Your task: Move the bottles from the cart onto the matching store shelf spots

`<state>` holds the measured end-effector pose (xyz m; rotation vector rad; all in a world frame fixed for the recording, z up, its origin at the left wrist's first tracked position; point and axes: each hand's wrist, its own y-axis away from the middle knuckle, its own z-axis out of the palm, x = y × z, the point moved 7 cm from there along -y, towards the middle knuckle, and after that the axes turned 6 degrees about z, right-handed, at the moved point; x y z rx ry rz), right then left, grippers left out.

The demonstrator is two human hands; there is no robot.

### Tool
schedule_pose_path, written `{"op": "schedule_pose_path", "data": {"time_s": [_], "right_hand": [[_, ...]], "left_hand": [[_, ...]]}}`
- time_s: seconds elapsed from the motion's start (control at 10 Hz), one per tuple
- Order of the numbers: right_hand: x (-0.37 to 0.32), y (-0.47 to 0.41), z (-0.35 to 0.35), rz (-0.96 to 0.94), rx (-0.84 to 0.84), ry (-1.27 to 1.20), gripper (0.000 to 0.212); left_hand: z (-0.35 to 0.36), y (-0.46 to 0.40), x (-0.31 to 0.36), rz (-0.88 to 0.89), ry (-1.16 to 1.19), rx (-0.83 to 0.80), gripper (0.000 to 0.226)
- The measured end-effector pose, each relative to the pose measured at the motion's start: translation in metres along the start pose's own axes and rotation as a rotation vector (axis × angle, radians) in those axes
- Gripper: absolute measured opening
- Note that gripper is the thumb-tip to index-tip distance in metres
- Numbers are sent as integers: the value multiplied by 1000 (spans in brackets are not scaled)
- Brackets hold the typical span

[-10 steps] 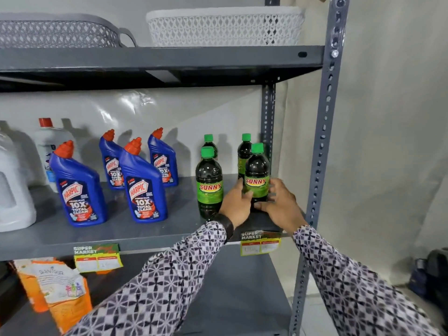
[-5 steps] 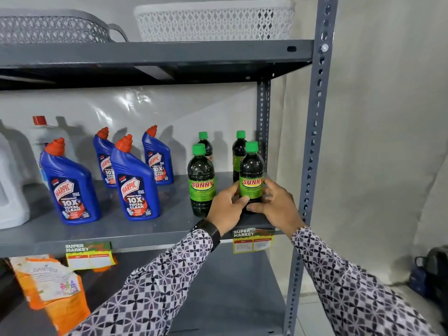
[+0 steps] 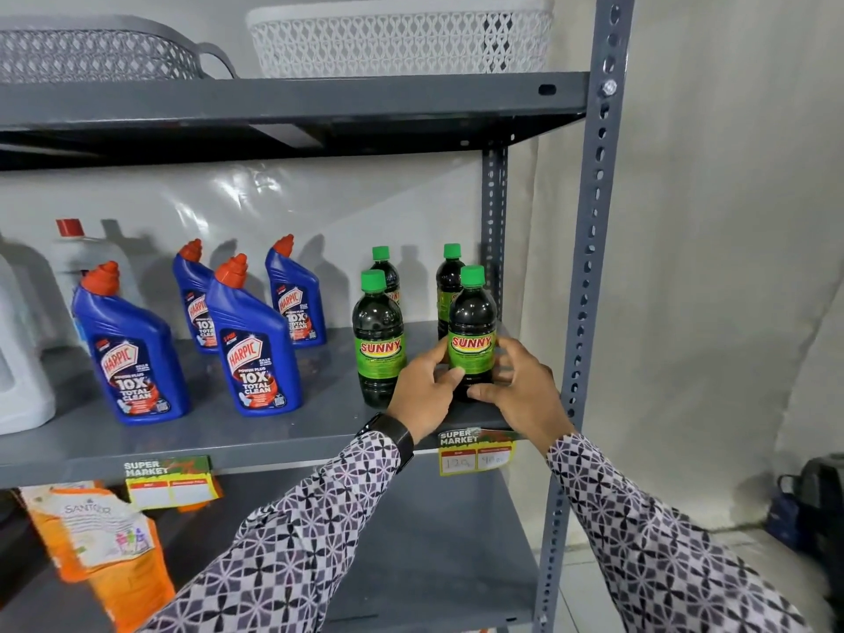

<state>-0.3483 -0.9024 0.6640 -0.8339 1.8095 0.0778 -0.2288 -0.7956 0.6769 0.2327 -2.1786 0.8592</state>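
A dark Sunny bottle [image 3: 472, 326] with a green cap and green label stands upright at the front right of the grey middle shelf [image 3: 219, 431]. My left hand [image 3: 422, 391] grips its lower left side and my right hand [image 3: 520, 386] grips its lower right side. A second Sunny bottle [image 3: 378, 340] stands just to the left, and two more Sunny bottles [image 3: 450, 285] stand behind them. The cart is out of view.
Several blue Harpic bottles [image 3: 253, 340] stand to the left, with white jugs [image 3: 23, 372] beyond. The grey shelf upright [image 3: 589, 276] rises just right of my hands. Price tags [image 3: 475, 452] hang on the shelf edge. Baskets [image 3: 402, 36] sit on the top shelf, orange pouches [image 3: 100, 550] below.
Both hands stay on the front right Sunny bottle; they and the bottle have hardly moved on the shelf. The camera view has shifted slightly.
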Motion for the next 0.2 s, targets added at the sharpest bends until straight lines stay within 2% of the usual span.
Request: {"op": "schedule_pose_path", "data": {"time_s": [0.2], "right_hand": [[-16,16,3,-49,37,20,89]], "left_hand": [[-1,11,14,1,-45,-14,55]]}}
